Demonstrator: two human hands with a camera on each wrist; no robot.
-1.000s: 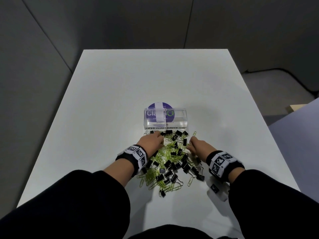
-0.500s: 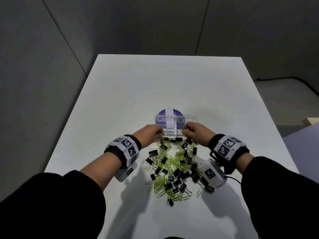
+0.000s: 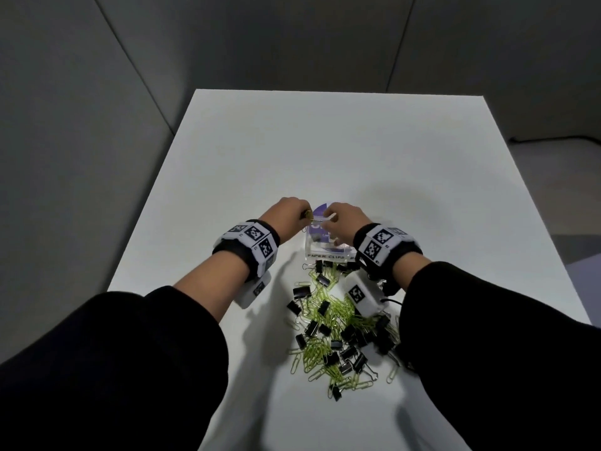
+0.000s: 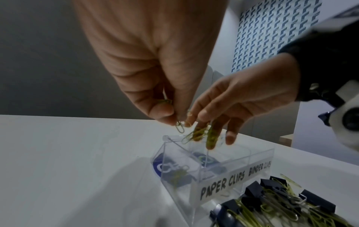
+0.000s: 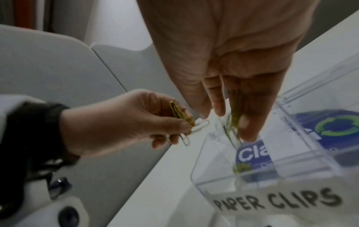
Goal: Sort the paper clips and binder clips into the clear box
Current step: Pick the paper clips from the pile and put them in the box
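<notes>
Both hands sit over the clear box [image 3: 322, 252] at 12 o'clock: right hand [image 3: 344, 219] fingers loosened above its paper clip side, left hand [image 3: 286, 213] pinching paper clips [image 5: 180, 116] just left of it, the pile [image 3: 338, 327] at 6.

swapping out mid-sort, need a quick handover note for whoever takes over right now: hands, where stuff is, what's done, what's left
Left hand: pinching a few paper clips, held just left of the clear box.
Right hand: fingers pointing down over the PAPER CLIPS compartment, green clips at the fingertips; whether gripped or dropping, cannot tell.
Done: a few green clips already lie in that compartment. No binder clip visible in the BINDER CLIPS compartment.
Left: nearly everything. The mixed pile of green paper clips and black binder clips sits on the table in front of the box.
</notes>
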